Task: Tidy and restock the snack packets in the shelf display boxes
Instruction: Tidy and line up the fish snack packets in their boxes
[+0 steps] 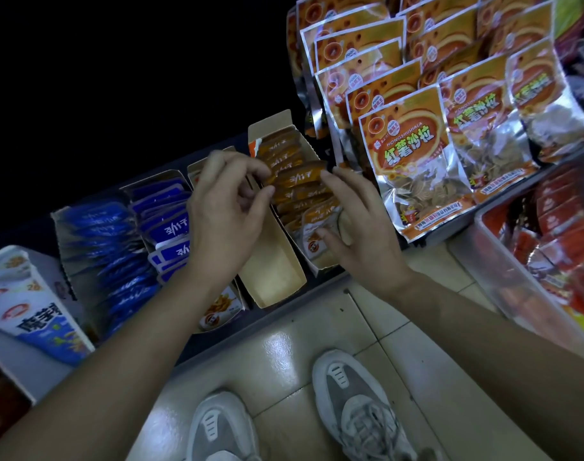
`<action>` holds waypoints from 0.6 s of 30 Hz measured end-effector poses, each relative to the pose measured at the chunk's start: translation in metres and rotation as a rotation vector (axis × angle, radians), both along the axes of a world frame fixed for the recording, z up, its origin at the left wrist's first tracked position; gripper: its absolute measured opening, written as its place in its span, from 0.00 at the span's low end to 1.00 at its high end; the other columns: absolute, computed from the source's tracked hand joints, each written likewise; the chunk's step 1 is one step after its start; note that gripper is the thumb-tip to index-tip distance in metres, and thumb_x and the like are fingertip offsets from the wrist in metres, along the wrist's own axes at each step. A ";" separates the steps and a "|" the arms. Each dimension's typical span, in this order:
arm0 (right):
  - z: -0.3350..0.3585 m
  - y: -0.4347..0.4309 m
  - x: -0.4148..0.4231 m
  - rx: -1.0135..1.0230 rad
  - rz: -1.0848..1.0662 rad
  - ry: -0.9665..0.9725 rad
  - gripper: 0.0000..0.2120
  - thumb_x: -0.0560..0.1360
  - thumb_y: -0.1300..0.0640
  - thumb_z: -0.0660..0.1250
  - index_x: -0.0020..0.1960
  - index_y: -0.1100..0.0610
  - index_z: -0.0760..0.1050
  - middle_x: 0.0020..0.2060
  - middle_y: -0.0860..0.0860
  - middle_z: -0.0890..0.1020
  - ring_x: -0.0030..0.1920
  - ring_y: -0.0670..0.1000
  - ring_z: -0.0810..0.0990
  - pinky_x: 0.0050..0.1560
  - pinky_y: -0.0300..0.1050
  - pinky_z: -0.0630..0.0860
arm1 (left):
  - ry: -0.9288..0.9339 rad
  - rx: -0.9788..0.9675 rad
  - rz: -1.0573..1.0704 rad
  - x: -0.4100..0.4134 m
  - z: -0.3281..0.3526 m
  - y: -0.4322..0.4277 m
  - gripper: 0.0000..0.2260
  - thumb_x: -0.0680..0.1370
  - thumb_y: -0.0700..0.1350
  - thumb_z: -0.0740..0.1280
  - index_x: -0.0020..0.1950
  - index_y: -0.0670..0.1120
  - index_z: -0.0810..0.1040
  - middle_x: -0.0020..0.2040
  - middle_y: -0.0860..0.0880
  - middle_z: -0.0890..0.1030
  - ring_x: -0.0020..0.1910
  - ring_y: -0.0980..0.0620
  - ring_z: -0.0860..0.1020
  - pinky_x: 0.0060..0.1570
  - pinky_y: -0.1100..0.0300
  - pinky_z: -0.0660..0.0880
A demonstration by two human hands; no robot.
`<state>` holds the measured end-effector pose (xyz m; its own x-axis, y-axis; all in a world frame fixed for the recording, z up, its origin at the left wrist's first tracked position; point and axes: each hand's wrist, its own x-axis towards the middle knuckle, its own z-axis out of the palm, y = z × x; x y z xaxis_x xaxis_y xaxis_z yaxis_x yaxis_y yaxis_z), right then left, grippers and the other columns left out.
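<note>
An open cardboard display box (285, 131) on the low shelf holds a row of small orange snack packets (284, 154). One orange packet (298, 176) is raised above the row, pinched at its left end by my left hand (229, 207) and at its right end by my right hand (360, 221). My right hand's lower fingers rest on the front packets of that box. In front of my left hand lies an empty cardboard tray (272, 277). Left of it stand boxes of blue packets (170, 224), partly hidden by my left forearm.
Large orange-and-silver bags (413, 154) hang in overlapping rows at the upper right. A clear bin of red packets (550, 234) stands at the right. A white and blue carton (21, 304) sits at the left. Tiled floor and my two shoes (350, 410) are below.
</note>
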<state>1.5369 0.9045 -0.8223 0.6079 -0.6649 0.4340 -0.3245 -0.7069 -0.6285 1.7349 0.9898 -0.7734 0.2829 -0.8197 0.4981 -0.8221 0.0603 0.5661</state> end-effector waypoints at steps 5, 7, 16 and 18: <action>-0.003 0.001 -0.005 -0.032 0.022 -0.013 0.21 0.76 0.64 0.70 0.67 0.62 0.74 0.68 0.60 0.71 0.68 0.58 0.71 0.64 0.58 0.73 | -0.090 0.089 -0.158 -0.004 -0.009 0.015 0.07 0.78 0.40 0.71 0.54 0.43 0.84 0.47 0.48 0.75 0.49 0.51 0.72 0.48 0.64 0.67; -0.001 0.002 -0.007 -0.048 0.022 -0.005 0.20 0.76 0.64 0.69 0.67 0.62 0.74 0.68 0.60 0.72 0.68 0.58 0.72 0.64 0.58 0.73 | -0.125 0.167 -0.127 -0.007 -0.015 0.018 0.10 0.79 0.44 0.70 0.58 0.45 0.84 0.48 0.49 0.76 0.50 0.51 0.71 0.47 0.62 0.65; -0.011 0.018 -0.022 0.005 0.047 -0.018 0.08 0.75 0.62 0.69 0.53 0.63 0.81 0.63 0.57 0.77 0.59 0.58 0.79 0.55 0.60 0.76 | -0.109 0.348 -0.096 -0.013 -0.013 0.015 0.17 0.76 0.55 0.70 0.59 0.47 0.84 0.48 0.49 0.75 0.51 0.49 0.73 0.48 0.50 0.75; -0.010 0.018 -0.023 0.015 0.020 -0.027 0.09 0.75 0.61 0.69 0.53 0.63 0.80 0.60 0.56 0.79 0.57 0.57 0.79 0.54 0.58 0.77 | -0.125 0.328 -0.092 -0.015 -0.016 0.017 0.12 0.76 0.50 0.74 0.57 0.47 0.85 0.47 0.49 0.76 0.50 0.48 0.74 0.47 0.48 0.75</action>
